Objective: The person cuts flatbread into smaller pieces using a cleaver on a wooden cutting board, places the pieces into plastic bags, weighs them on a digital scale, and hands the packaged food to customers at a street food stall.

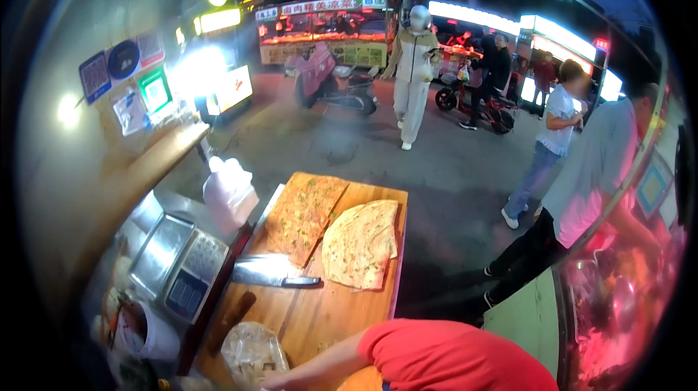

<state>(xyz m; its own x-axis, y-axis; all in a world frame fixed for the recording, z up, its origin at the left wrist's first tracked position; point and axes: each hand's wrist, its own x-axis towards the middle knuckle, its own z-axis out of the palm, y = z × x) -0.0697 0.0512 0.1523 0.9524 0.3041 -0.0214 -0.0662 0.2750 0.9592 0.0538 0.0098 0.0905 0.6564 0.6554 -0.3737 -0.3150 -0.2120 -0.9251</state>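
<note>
Street food stall at dusk, head view looking down on a wooden cutting board [342, 304] that sits on the tabletop. Only one arm shows: a red-sleeved forearm coming from lower right across the board, hand [270, 381] at the bottom edge touching or gripping a clear plastic bag [251, 351] with pale food pieces inside. Which hand it is: likely the right, judging by where the arm enters, not certain. Fingers cut off by the frame edge, so cannot tell if they pinch the bag or rest on it. Other hand not in view. The bag lies on the near left part of the board, close to a dark wooden handle [233, 318]. A cleaver [273, 272] lies flat mid-board, blade to the left. Beyond it a rectangular flatbread [304, 216] and a round flatbread [361, 243] with a piece cut away, side by side and touching. Judgement: bagging goes best with the bag mouth held open and well away from the cleaver edge. Left of the board a digital scale [178, 264] and a stack of white bags [229, 191]. Bag contents blurred; lower left corner too dark to read.
</note>
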